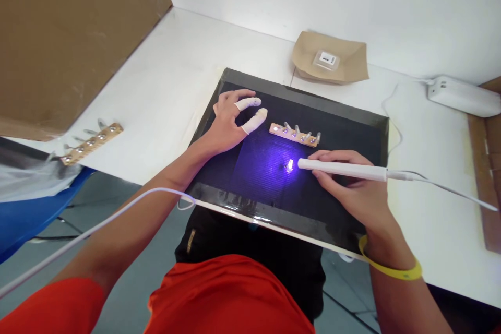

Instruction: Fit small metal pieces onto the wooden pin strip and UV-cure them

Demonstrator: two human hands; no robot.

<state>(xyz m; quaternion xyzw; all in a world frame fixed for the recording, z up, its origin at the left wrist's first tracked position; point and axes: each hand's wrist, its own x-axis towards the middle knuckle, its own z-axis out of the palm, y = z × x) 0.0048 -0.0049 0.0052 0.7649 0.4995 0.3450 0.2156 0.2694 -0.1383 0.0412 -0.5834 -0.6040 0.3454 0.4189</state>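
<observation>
Small glowing piece (289, 166): lying on the black mat (352, 120), catching violet light just off the tip of the white pen lamp (342, 168). Glare is hiding its shape; a dark speck is showing at its left edge.

Step, as judged: lighting the piece at close range. Doing it well probably means holding the tip steady, aiming along the barrel, and leaving a slight gap so that the lamp is not nudging the piece. Bare fingers should be staying out of the beam; the cord (450, 193) should be trailing slack so that it is not tugging the aim.

Right hand (358, 185): gripping the lamp pen-fashion, thumb below, forefinger lying along the upper side, barrel running nearly level and pointing leftward. The wrist, wearing a yellow band (391, 270), is coming in from the near right edge.

Left hand (229, 122): holding nothing, thumb and forefinger, both in cream finger covers (255, 121), standing narrowly apart; other fingers are curling. Whether it is resting on the mat, cannot tell.

Beyond the piece, a pegged strip (295, 136) is lying between the hands; farther out, a cardboard tray (354, 62) is holding a clear case (326, 61).
</observation>
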